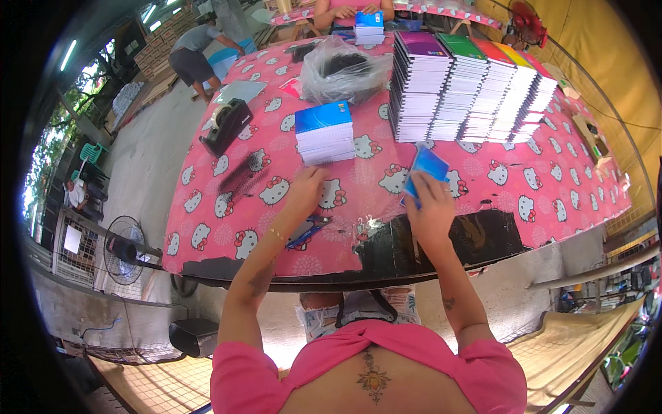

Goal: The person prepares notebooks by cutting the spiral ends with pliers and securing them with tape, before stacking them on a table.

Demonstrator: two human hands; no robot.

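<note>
My right hand [429, 207] holds a small blue notebook [427, 165] tilted above the table's pink patterned cloth [524, 193]. My left hand [303, 190] reaches forward with fingers apart, just below a short stack of blue-covered notebooks [324, 131], and holds nothing. Blue-handled scissors [307, 230] lie on the cloth beside my left wrist. Behind the blue stack lies a clear plastic bag [341, 69] with dark things inside.
Tall stacks of spiral notebooks [469, 86] with purple, green, red and yellow covers fill the far right. A black tape dispenser [226, 124] and black spiral coils [241, 176] lie at the left. Another person's hands [355, 10] rest on a blue stack at the far edge. A person [196, 55] bends over at the back left.
</note>
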